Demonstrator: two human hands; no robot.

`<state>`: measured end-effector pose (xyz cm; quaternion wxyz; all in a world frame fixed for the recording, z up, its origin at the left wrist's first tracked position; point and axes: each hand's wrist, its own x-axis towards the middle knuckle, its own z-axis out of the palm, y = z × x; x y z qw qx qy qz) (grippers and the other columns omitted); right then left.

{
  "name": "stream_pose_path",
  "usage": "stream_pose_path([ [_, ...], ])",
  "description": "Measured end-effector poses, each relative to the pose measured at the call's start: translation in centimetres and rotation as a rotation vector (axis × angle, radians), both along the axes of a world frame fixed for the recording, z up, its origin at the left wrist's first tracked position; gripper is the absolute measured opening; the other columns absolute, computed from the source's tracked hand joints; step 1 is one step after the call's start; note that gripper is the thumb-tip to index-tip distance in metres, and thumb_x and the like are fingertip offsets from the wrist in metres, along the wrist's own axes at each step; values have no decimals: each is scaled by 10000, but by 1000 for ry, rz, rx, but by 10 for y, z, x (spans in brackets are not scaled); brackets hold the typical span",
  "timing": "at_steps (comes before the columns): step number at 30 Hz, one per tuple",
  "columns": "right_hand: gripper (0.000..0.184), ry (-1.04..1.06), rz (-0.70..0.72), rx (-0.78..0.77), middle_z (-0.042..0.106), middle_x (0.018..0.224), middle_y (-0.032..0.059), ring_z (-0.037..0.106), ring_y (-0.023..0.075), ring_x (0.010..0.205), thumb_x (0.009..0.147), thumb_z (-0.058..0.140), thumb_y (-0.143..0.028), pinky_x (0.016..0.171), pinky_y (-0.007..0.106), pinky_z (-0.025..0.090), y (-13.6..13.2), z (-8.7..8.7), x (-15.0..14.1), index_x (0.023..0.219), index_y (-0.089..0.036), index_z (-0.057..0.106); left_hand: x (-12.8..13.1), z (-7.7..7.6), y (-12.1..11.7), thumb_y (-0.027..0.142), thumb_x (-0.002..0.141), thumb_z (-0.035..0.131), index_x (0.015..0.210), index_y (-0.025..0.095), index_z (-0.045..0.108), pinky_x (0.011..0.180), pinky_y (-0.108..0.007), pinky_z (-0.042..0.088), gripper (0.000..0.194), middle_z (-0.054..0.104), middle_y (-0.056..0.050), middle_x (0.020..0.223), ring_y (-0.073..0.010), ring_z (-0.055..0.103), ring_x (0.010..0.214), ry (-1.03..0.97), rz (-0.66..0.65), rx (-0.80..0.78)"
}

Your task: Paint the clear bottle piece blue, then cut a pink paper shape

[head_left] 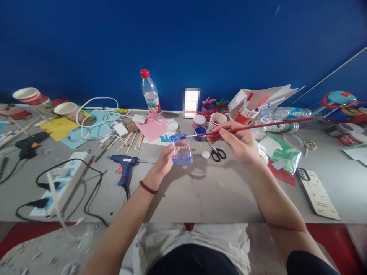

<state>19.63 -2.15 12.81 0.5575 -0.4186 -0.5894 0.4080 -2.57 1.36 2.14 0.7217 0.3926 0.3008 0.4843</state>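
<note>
Table (206, 202) in dull grey runs back to a deep blue wall (229, 46), with most of its clutter along the far edge and both sides. Left of centre lie a blue glue gun (126, 166) and a white power strip (61, 183) with black plugs; behind them, wooden sticks (131, 141), pink paper (153, 128) and a red-capped bottle (150, 95). Scissors (218, 154) rest near an open jar of blue paint (200, 133). Farther right are plastic bottles (291, 113) on their sides, green paper (282, 152) and a phone (318, 194) lying near the front edge. Above the middle of the table, the fingers of the left hand (164, 158) grip a clear plastic container (182, 149), blue at top and base; those of the right hand (239, 143) pinch a red paintbrush (263, 125), its bristles at the container's upper end.
</note>
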Motion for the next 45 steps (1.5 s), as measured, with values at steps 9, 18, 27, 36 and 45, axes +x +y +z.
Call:
stream_pose_path([
  [9,275,4,-41,16,733,776,30,733,186,688,837,736,-481,702,370,664,5,-1,5,807,-209,706,0,2,1,647,587,751,872,235,769,964,-459,488,502,733,-85,1102,-363,594,1206,32,36,35],
  [18,269,72,-36,8,740,747,28,750,208,735,821,757,-474,708,379,666,9,-3,9,831,-211,702,0,7,1,677,575,744,863,251,759,961,-455,496,514,732,-76,1087,-357,581,1231,21,23,50],
  [27,307,51,24,-28,742,770,24,738,187,689,824,740,-519,686,362,666,3,-5,-1,842,-215,706,1,0,1,620,624,743,883,221,754,933,-478,514,475,743,-94,1014,-349,635,1138,22,9,39],
  [36,279,42,-40,-8,732,777,28,740,190,701,816,758,-480,707,360,665,12,-8,9,809,-204,721,-3,-1,4,607,683,683,868,242,739,992,-497,496,413,727,-82,1104,-355,575,1257,13,49,102],
  [45,250,65,-24,11,749,775,34,747,198,728,833,755,-449,712,365,664,9,-6,8,843,-203,713,1,-3,5,624,647,737,858,199,728,925,-428,508,475,700,-93,1047,-306,628,1100,250,159,109],
])
